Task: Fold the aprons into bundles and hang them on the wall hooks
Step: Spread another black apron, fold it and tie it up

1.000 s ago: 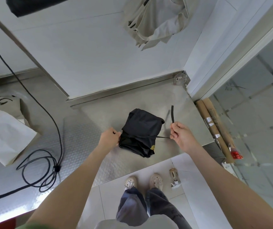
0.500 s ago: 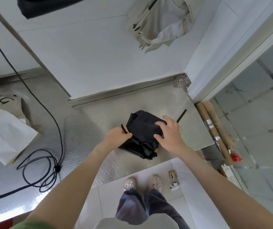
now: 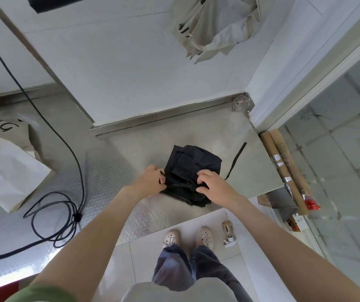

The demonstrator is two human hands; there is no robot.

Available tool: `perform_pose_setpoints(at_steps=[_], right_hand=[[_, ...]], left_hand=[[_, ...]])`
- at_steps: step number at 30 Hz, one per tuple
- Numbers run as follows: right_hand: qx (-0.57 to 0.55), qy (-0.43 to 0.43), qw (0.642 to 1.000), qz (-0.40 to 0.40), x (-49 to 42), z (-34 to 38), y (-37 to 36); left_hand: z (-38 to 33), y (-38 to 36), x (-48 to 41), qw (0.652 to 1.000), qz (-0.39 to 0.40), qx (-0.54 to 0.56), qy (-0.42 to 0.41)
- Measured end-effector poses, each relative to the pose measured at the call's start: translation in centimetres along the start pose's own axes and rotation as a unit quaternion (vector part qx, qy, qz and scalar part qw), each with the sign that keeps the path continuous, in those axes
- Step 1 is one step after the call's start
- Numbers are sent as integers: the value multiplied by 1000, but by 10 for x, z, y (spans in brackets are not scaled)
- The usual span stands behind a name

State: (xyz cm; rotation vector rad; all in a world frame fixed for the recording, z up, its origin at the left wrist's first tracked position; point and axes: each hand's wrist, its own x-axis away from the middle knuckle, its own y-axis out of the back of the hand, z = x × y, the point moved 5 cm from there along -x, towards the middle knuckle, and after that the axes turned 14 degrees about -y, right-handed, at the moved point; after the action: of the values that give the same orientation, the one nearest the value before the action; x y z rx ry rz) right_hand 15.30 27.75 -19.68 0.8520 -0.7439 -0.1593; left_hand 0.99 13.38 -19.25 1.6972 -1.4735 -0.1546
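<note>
Drawn nearer, the right hand (image 3: 216,187) is closed in a pinching grip on the black apron bundle (image 3: 194,162); its strap end (image 3: 162,178) is pinched by the left hand (image 3: 152,182).

Left hand (image 3: 153,182) and right hand (image 3: 215,186) on black apron bundle (image 3: 194,161) atop steel counter (image 3: 129,158)

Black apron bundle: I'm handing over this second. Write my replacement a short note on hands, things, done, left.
Left hand pinches a strap end at the left side of the black apron bundle.
Right hand grips the bundle's front; a loose strap lies on the steel counter.
Done: apron folded; a beige apron hangs on the wall.
Left: tie the bundle, hang it.
</note>
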Motion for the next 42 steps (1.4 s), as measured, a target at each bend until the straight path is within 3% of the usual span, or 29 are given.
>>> perform_pose_setpoints(at_steps=[4, 7, 8, 11, 13, 20, 24, 28, 31, 34, 38, 42], right_hand=[[-15, -2, 1000, -3, -1, -3, 0], [-13, -3, 1000, 2, -2, -5, -2], [-13, -5, 1000, 5, -2, -6, -2], [-15, -10, 1000, 10, -3, -7, -1], [-17, -17, 1000, 12, -3, -8, -1], [-8, -18, 999, 25, -3, -8, 0], [-2, -26, 999, 34, 1, -6, 5], [-7, -73, 997, 31, 11, 20, 9], [20, -65, 998, 20, 16, 53, 6], [23, -32, 999, -35, 17, 76, 7], [25, -36, 999, 2, 15, 76, 9], [13, -16, 1000, -23, 17, 67, 22]], left_hand=[[7, -1, 2, 1000, -19, 9, 12], [14, 4, 6, 993, -82, 80, 25], [17, 6, 8, 983, -105, 149, 36], [17, 5, 12, 906, -141, 394, 65], [17, 1, 11, 881, -136, 446, 77], [24, -9, 11, 869, -180, 430, 165], [26, -7, 13, 822, -201, 492, 205], [18, -9, 12, 761, -173, 587, 215], [1, -9, 8, 763, -124, 615, 158], [-19, -6, 5, 790, -78, 601, 98], [-21, -5, 2, 807, -115, 569, 103], [-19, -6, -2, 817, -135, 549, 116]])
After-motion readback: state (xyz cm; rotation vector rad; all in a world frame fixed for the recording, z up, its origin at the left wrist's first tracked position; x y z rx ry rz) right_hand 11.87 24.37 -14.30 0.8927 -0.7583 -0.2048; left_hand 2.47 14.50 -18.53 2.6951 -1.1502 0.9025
